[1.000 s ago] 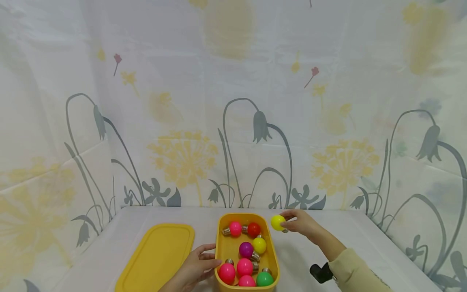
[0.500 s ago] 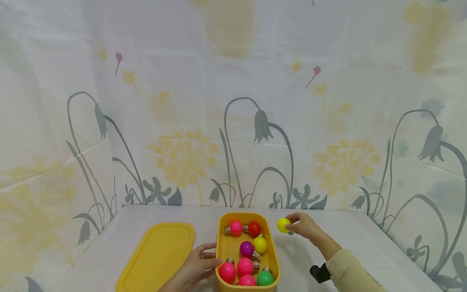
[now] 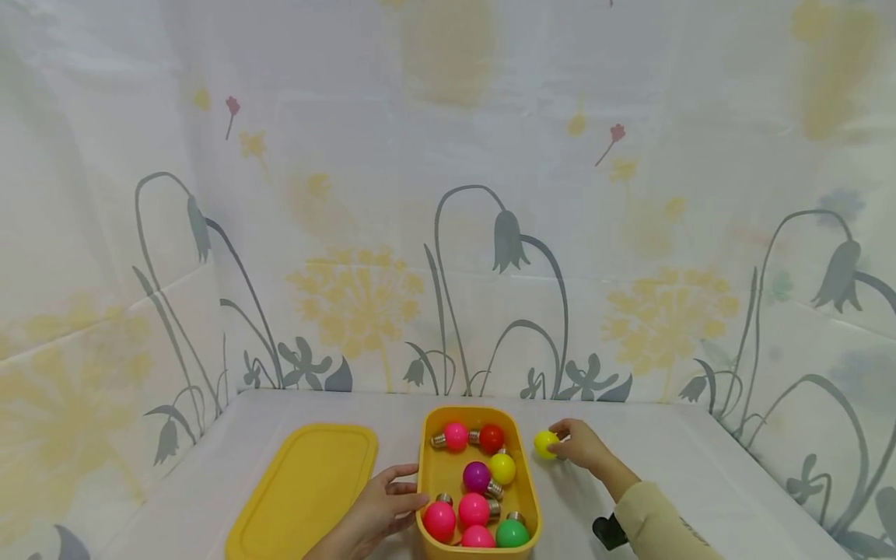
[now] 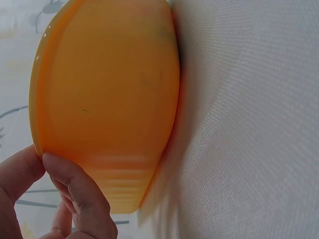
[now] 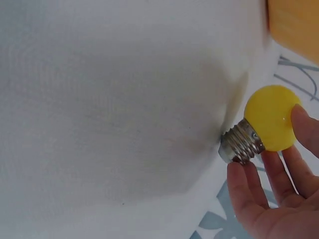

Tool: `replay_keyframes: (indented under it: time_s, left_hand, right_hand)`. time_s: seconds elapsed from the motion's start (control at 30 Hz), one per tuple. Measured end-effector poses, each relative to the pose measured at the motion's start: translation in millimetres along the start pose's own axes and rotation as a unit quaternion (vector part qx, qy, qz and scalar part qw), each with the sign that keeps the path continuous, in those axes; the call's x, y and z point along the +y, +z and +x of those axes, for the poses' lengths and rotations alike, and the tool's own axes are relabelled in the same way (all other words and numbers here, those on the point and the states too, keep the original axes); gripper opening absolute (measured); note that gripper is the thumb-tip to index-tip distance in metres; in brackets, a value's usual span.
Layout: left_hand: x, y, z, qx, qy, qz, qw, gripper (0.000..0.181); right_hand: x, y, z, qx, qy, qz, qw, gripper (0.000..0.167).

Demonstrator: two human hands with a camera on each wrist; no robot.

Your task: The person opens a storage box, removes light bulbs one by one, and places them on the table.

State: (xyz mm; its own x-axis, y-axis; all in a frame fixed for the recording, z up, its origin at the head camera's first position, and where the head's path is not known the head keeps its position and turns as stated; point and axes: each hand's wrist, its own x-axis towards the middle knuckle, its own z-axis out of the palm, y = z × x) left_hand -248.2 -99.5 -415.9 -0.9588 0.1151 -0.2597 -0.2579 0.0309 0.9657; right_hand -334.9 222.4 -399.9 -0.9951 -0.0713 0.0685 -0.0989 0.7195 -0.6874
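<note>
Right of the yellow box, the right hand [image 3: 582, 449] holds a yellow bulb [image 3: 546, 445] low over the table. In the right wrist view the thumb lies on the yellow globe [image 5: 272, 117] and fingers are under it and at the metal screw base [image 5: 240, 143]. The left hand [image 3: 383, 509] pinches the left rim of the box [image 3: 535, 498]; in the left wrist view its thumb and finger grip the rim of the box wall [image 4: 109, 89]. Inside the box lie several bulbs: pink [image 3: 474, 509], red [image 3: 491, 439], purple [image 3: 477, 477], yellow [image 3: 502, 468] and green [image 3: 512, 533].
A yellow lid [image 3: 304, 490] lies flat on the white table [image 3: 203, 482], left of the box. A small black object [image 3: 609, 532] is on the table beside the right sleeve. Behind the table hangs a patterned cloth [image 3: 448, 233].
The right hand has moved a little rightward and down with the yellow bulb, away from the box and nearer the table. The left hand keeps its hold on the rim.
</note>
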Motion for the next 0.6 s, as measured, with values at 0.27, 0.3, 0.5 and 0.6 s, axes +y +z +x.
replay_keyframes:
  time_s: [0.27, 0.3, 0.5, 0.6]
  left_hand:
    - [-1.3, 0.2, -0.2, 0.003, -0.002, -0.004, 1.0000, 0.056]
    - [-1.5, 0.2, -0.3, 0.001, -0.001, -0.006, 1.0000, 0.056]
    - [-2.7, -0.5, -1.0, -0.008, 0.013, -0.009, 0.9999, 0.055]
    - [-2.8, -0.6, -0.5, -0.006, 0.011, -0.009, 0.9999, 0.056]
  right_hand:
    - [9.5, 6.1, 3.5, 0.002, 0.000, 0.020, 0.9998, 0.032]
    - [10.4, 6.6, 3.6, 0.002, -0.001, 0.021, 0.9998, 0.033]
    - [9.9, 4.1, 2.8, 0.010, 0.003, 0.012, 0.9999, 0.037]
    - [8.1, 0.1, 2.3, 0.012, 0.004, 0.011, 0.9999, 0.040]
